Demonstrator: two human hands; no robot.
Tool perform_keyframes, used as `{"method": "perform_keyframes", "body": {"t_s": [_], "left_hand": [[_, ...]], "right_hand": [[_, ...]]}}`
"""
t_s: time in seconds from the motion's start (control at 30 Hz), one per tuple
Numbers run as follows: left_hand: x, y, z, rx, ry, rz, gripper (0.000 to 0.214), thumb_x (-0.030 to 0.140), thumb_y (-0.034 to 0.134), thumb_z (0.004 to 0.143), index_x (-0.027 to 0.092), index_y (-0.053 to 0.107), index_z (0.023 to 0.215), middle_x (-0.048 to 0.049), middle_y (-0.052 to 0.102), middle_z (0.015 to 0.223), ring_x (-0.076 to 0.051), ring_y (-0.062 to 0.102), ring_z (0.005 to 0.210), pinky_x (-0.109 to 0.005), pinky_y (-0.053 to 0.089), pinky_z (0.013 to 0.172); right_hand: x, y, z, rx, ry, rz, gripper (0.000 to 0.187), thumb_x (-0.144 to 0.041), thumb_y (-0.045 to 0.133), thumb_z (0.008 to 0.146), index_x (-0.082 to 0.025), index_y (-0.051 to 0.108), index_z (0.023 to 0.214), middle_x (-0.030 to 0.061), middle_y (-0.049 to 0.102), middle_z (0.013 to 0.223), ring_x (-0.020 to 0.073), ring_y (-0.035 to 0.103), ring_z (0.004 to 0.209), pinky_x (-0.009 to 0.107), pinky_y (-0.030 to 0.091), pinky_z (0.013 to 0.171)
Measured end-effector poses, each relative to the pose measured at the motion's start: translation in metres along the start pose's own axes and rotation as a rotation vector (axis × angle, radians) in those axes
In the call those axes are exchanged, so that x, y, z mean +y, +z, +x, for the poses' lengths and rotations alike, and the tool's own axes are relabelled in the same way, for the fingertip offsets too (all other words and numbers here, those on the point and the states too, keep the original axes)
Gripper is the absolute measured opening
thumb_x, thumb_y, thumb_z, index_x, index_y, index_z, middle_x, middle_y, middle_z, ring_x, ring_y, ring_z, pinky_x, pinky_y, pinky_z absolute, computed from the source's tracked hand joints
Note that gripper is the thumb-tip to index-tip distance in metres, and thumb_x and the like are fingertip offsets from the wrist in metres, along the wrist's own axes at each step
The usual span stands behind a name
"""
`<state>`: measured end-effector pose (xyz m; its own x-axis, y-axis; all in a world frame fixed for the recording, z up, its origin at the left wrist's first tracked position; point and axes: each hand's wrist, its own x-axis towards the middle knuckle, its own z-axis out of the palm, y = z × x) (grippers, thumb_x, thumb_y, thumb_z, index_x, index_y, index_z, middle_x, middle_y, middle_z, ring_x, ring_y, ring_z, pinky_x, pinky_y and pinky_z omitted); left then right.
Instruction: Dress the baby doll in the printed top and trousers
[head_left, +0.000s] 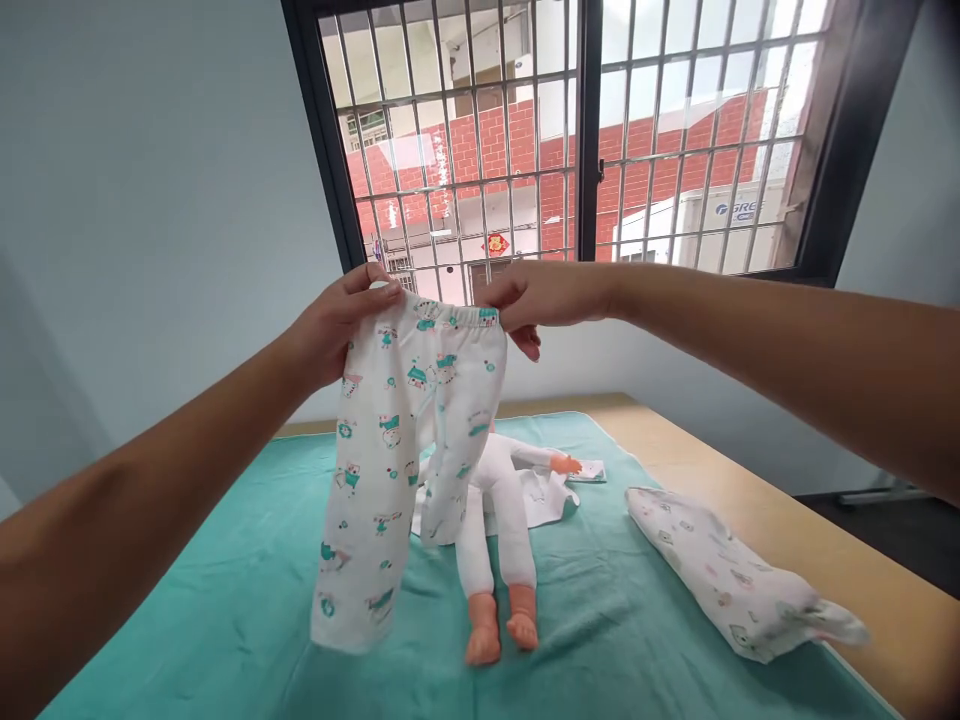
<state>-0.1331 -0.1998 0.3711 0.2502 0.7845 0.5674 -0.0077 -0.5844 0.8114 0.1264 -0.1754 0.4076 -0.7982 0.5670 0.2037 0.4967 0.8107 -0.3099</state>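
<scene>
Both my hands hold up a pair of small white baby pants (pixel 390 430) by the elastic waistband, and the printed legs hang down. My left hand (pixel 341 320) pinches the waistband's left corner between thumb and fingers. At the opposite corner, my right hand (pixel 536 305) grips the band with bent fingers. Behind the pants a baby doll (pixel 514 510) lies on its back with its feet toward me. Its head and one arm are hidden by the pants and my hand. Under the doll a white printed baby shirt (pixel 551 505) is spread out.
A green cloth (pixel 240 590) covers most of the wooden table (pixel 675 440). To the right lies a folded white printed cloth bundle (pixel 727 570), reaching over the green cloth's edge. A barred window (pixel 589 140) is in the wall behind the table.
</scene>
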Motion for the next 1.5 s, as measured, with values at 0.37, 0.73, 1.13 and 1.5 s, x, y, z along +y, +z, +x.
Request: {"method": "perform_keyframes", "body": {"t_s": [0.37, 0.73, 1.13, 1.5], "left_hand": [[-0.036, -0.028, 0.001, -0.011, 0.052, 0.746, 0.028, 0.038, 0.078, 0.073, 0.02, 0.058, 0.065, 0.0004, 0.058, 0.062, -0.012, 0.049, 0.056, -0.025, 0.033, 0.053], [-0.053, -0.019, 0.009, -0.065, 0.391, 1.439, 0.032, 0.054, 0.055, 0.088, 0.025, 0.069, 0.086, -0.0014, 0.067, 0.074, -0.016, 0.057, 0.067, -0.027, 0.032, 0.061], [-0.06, -0.011, 0.033, 0.169, -0.033, 0.809, 0.023, 0.039, 0.073, 0.074, 0.02, 0.063, 0.08, -0.0056, 0.062, 0.077, -0.022, 0.06, 0.076, -0.035, 0.047, 0.066], [-0.062, -0.008, 0.051, -0.012, -0.332, 0.362, 0.029, 0.041, 0.08, 0.066, 0.018, 0.071, 0.082, -0.0107, 0.072, 0.08, -0.027, 0.069, 0.081, -0.04, 0.055, 0.072]], "right_hand": [[0.031, 0.019, 0.002, 0.097, 0.194, -0.189, 0.04, -0.058, 0.064, 0.082, -0.019, 0.07, 0.08, 0.0004, 0.059, 0.066, 0.0137, 0.055, 0.063, 0.034, 0.044, 0.069], [0.046, 0.028, 0.014, 0.118, 0.122, -0.004, 0.031, -0.047, 0.066, 0.081, -0.024, 0.071, 0.102, 0.0018, 0.071, 0.083, 0.0177, 0.066, 0.07, 0.037, 0.047, 0.076], [0.048, 0.03, 0.044, 0.448, 0.239, -0.183, 0.023, -0.043, 0.075, 0.074, -0.021, 0.068, 0.076, 0.0044, 0.057, 0.07, 0.022, 0.056, 0.075, 0.034, 0.039, 0.061], [0.067, 0.03, 0.063, 0.402, 0.289, 0.141, 0.027, -0.034, 0.081, 0.068, -0.022, 0.063, 0.084, 0.0069, 0.063, 0.081, 0.0197, 0.057, 0.071, 0.031, 0.043, 0.055]]}}
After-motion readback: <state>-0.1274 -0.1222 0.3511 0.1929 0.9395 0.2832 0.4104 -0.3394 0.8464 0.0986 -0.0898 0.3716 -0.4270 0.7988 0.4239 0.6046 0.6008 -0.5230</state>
